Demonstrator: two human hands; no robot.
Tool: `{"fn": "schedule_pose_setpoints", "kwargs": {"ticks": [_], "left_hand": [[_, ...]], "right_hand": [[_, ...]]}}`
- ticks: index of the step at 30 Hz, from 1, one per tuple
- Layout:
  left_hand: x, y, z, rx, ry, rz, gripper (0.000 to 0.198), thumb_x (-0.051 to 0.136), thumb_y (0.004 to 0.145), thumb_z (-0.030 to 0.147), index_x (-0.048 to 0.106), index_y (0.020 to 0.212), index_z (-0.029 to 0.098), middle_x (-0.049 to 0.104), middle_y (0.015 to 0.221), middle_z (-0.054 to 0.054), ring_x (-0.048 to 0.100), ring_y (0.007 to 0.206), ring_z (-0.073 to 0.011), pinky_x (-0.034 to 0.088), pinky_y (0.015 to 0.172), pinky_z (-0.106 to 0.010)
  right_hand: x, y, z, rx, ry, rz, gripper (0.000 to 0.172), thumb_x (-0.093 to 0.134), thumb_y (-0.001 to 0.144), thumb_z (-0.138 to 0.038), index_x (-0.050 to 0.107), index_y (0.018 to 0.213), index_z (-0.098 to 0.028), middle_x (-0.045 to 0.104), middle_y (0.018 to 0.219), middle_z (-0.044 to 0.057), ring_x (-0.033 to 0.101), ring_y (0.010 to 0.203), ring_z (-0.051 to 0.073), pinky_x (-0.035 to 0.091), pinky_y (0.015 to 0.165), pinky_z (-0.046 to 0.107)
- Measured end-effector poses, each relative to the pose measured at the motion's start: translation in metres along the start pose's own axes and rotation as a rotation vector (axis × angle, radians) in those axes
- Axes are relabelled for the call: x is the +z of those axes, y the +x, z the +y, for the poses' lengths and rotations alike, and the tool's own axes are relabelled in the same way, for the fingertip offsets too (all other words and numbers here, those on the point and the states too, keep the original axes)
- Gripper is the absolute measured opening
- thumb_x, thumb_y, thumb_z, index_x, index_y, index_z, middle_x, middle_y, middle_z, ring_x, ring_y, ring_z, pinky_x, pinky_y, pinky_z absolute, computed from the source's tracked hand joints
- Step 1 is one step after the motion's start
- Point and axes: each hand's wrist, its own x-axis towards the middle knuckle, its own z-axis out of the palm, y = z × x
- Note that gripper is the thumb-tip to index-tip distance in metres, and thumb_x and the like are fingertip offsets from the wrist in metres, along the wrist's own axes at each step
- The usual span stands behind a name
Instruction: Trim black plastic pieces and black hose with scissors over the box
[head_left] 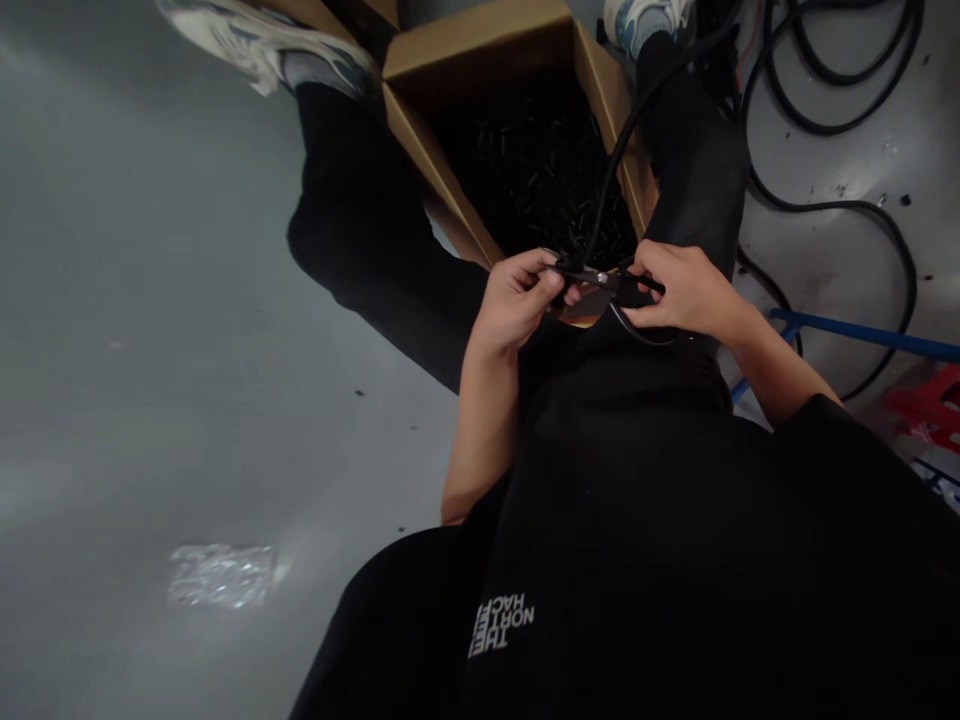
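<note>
Small black clip [600,278], lying crosswise at frame centre, is gripped between the nearly closed left hand [514,302] and right hand [679,290] (a black cable [634,135] rises toward upper right).

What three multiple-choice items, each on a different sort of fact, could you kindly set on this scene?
1. Where is the cardboard box? A) Between the person's legs B) On a shelf C) Behind the person
2. What colour is the rod beyond the right hand? A) Yellow B) Blue C) White
3. What does the left hand do? A) Hangs empty B) Holds a mug C) Grips the black cable

1 A: the legs flank it. 2 B: it shows plainly blue. 3 C: the fingers close on it.
</note>
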Motion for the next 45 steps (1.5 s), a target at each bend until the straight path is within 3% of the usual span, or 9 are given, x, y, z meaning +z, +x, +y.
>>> {"fn": "schedule_pose_setpoints", "kwargs": {"ticks": [7, 13, 17, 21, 26, 30, 34, 39, 45], "left_hand": [[-0.002, 0.006, -0.048, -0.042, 0.149, 0.136, 0.064, 0.082, 0.095, 0.083, 0.072, 0.082, 0.021, 0.077, 0.078, -0.004, 0.07, 0.067, -0.0154, 0.055, 0.063, -0.028], [0.003, 0.006, -0.086, -0.06, 0.189, 0.186, 0.067, 0.085, 0.088, 0.087, 0.072, 0.087, 0.022, 0.077, 0.081, -0.004, 0.069, 0.073, -0.0185, 0.054, 0.069, -0.031], [-0.002, 0.005, -0.096, -0.091, 0.149, 0.19, 0.065, 0.088, 0.086, 0.085, 0.072, 0.089, 0.022, 0.079, 0.086, -0.005, 0.073, 0.079, -0.0195, 0.056, 0.071, -0.031], [-0.009, 0.004, -0.099, -0.13, 0.105, 0.257, 0.064, 0.091, 0.085, 0.082, 0.078, 0.101, 0.021, 0.082, 0.092, -0.007, 0.078, 0.086, -0.022, 0.062, 0.079, -0.034], [-0.017, 0.006, -0.101, -0.061, -0.055, 0.376, 0.058, 0.085, 0.092, 0.082, 0.076, 0.108, 0.027, 0.083, 0.111, -0.006, 0.081, 0.105, -0.0212, 0.065, 0.093, -0.033], [-0.019, 0.004, -0.097, -0.057, -0.217, 0.336, 0.051, 0.085, 0.096, 0.077, 0.074, 0.113, 0.03, 0.081, 0.137, -0.007, 0.08, 0.127, -0.0235, 0.067, 0.101, -0.036], [-0.016, 0.002, -0.087, -0.091, -0.293, 0.279, 0.047, 0.092, 0.093, 0.071, 0.078, 0.113, 0.03, 0.079, 0.149, -0.006, 0.077, 0.136, -0.0262, 0.068, 0.102, -0.036], [-0.013, 0.003, -0.078, -0.063, -0.282, 0.218, 0.039, 0.095, 0.093, 0.064, 0.085, 0.11, 0.031, 0.08, 0.147, -0.004, 0.077, 0.131, -0.0238, 0.067, 0.099, -0.032], [-0.015, 0.006, -0.074, 0.0, -0.192, 0.263, 0.057, 0.08, 0.1, 0.079, 0.079, 0.132, 0.032, 0.082, 0.13, -0.007, 0.082, 0.118, -0.023, 0.066, 0.101, -0.035]], "right_hand": [[0.036, 0.018, 0.034, 0.133, 0.141, -0.032, 0.02, 0.078, 0.086, -0.03, 0.061, 0.095, -0.024, 0.072, 0.086, 0.001, 0.067, 0.079, 0.02, 0.049, 0.078, 0.035], [0.053, 0.029, 0.029, 0.264, 0.033, -0.075, 0.036, 0.082, 0.088, -0.035, 0.063, 0.115, -0.023, 0.076, 0.097, 0.006, 0.074, 0.09, 0.029, 0.055, 0.084, 0.041], [0.06, 0.033, 0.027, 0.297, 0.052, -0.072, 0.027, 0.08, 0.091, -0.033, 0.063, 0.109, -0.023, 0.076, 0.095, 0.007, 0.075, 0.09, 0.029, 0.056, 0.085, 0.042], [0.058, 0.031, 0.035, 0.275, 0.085, -0.03, 0.019, 0.077, 0.093, -0.033, 0.061, 0.099, -0.025, 0.076, 0.094, 0.007, 0.074, 0.089, 0.027, 0.056, 0.084, 0.041], [0.047, 0.021, 0.047, 0.243, -0.001, -0.058, 0.029, 0.076, 0.094, -0.038, 0.059, 0.114, -0.025, 0.079, 0.105, 0.01, 0.075, 0.096, 0.032, 0.06, 0.088, 0.048], [0.04, 0.015, 0.044, 0.132, -0.103, -0.057, 0.035, 0.074, 0.094, -0.035, 0.057, 0.122, -0.023, 0.076, 0.128, 0.017, 0.074, 0.113, 0.036, 0.061, 0.095, 0.051], [0.036, 0.015, 0.029, 0.057, -0.244, -0.064, 0.037, 0.072, 0.097, -0.034, 0.058, 0.128, -0.018, 0.072, 0.136, 0.021, 0.069, 0.127, 0.04, 0.06, 0.105, 0.054], [0.035, 0.019, 0.016, 0.036, -0.298, -0.068, 0.038, 0.072, 0.1, -0.032, 0.059, 0.132, -0.015, 0.071, 0.139, 0.022, 0.068, 0.13, 0.04, 0.058, 0.11, 0.054], [0.037, 0.022, 0.017, 0.144, -0.099, -0.059, 0.038, 0.078, 0.095, -0.031, 0.058, 0.125, -0.02, 0.076, 0.128, 0.015, 0.076, 0.11, 0.033, 0.057, 0.091, 0.045]]}}
